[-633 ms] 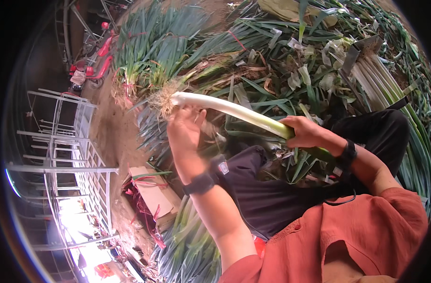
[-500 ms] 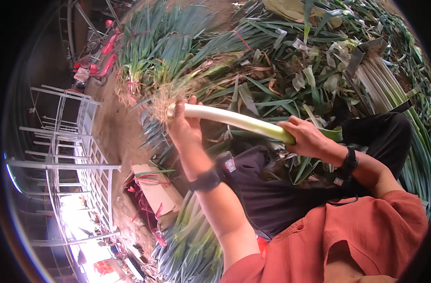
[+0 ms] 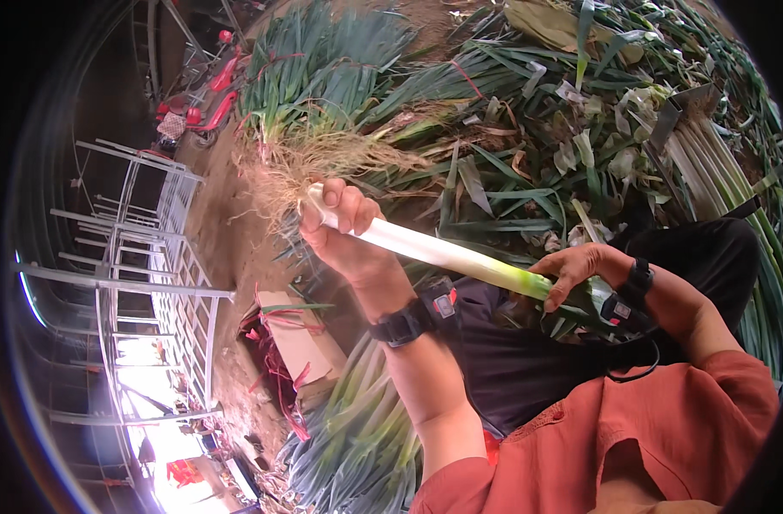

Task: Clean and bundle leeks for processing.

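My left hand (image 3: 340, 224) is closed round the white shaft of a leek (image 3: 443, 254), just below its root end. Stringy pale roots (image 3: 276, 171) fan out beyond that hand. The shaft slants down to the right across my lap and turns green at its far end. There my right hand (image 3: 571, 270) grips the leek, thumb on the near side and fingers on the other. The leaves past the right hand are partly hidden by it.
Tied leek bundles (image 3: 314, 77) lie at the far left. Loose leaves and peelings (image 3: 537, 154) cover the ground ahead. More leeks lie at the right (image 3: 717, 163), by a flat metal piece (image 3: 668, 120), and at the lower left (image 3: 357, 437). A cardboard box (image 3: 301, 343) with red ties stands left.
The leek now tilts more steeply down to the right, and its roots spread wider. My left hand has turned, with its fingers now over the shaft. My right hand has moved slightly nearer and rightward.
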